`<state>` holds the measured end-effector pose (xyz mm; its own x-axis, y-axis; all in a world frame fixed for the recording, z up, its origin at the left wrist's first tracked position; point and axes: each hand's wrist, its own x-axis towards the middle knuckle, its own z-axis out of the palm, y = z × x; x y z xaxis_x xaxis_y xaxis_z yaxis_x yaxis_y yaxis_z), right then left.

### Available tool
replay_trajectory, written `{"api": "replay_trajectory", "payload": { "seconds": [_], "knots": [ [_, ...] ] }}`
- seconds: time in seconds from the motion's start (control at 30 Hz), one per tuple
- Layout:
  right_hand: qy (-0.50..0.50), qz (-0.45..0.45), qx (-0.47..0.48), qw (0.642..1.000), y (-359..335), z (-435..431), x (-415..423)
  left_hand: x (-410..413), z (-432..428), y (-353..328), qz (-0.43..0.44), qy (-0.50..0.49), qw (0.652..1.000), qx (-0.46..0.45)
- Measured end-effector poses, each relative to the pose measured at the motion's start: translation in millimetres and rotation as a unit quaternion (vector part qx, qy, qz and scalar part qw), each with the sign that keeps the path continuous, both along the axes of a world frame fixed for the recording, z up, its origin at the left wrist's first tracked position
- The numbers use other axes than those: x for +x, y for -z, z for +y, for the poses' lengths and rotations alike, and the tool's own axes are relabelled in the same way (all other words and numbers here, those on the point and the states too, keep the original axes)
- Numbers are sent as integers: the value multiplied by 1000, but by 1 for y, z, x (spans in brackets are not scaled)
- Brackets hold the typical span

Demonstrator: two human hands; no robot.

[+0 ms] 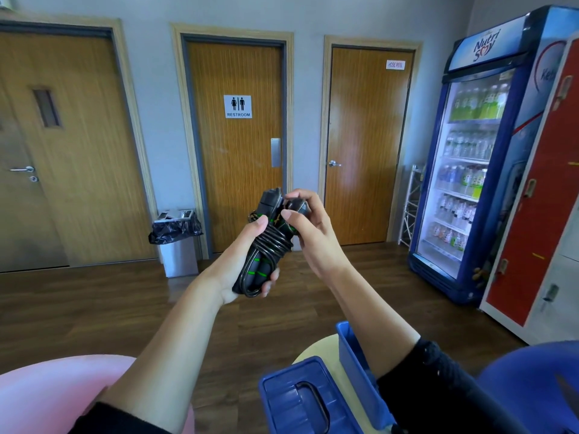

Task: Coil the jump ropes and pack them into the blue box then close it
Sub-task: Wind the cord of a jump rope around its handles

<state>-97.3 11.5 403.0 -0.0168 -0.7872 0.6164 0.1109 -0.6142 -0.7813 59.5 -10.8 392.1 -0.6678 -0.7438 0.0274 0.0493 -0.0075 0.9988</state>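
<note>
The left hand (239, 264) grips the coiled black, green-banded jump rope (270, 245) so the wraps cannot spring loose, while the right hand (313, 231) pinches its handle end.

Both hands (275, 242) grip a coiled black jump rope (266, 245) above the open blue box (354, 355).

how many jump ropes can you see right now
1. The coiled black jump rope is gripped by the left hand, its top pinched by the right hand. The right arm hides most of the blue box, so more may lie inside.
</note>
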Motion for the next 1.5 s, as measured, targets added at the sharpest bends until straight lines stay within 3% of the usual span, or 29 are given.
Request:
{"api": "replay_trajectory", "payload": {
  "seconds": [0.27,0.5,0.57,0.63,0.73,0.8,0.93,1.1,1.37,1.5],
  "knots": [
    [-30,-28,33,999,13,2,7,-1,3,-1,23,8,1000,3],
    [-58,12,57,997,20,4,-3,0,2,0,10,-3,1000,-2],
    [-6,35,46,998,21,7,-4,0,0,-3,-1,-24,1000,-4],
    [113,54,29,992,22,12,-1,0,-3,-4,-18,-43,999,4],
    [266,127,-14,955,24,18,5,1,-3,-2,-35,-47,998,3],
    [304,184,-56,933,25,18,5,2,-3,-2,-42,-47,998,-4],
    [279,256,-92,921,26,14,3,1,-3,-4,-50,-51,997,-5],
    [278,255,-100,921,25,14,6,0,2,-5,-39,-72,997,4],
    [113,275,-143,944,36,23,-8,9,4,5,-27,-45,999,-2],
    [131,256,-73,955,44,20,-10,9,5,1,-65,-59,996,-9]
  ]
}}
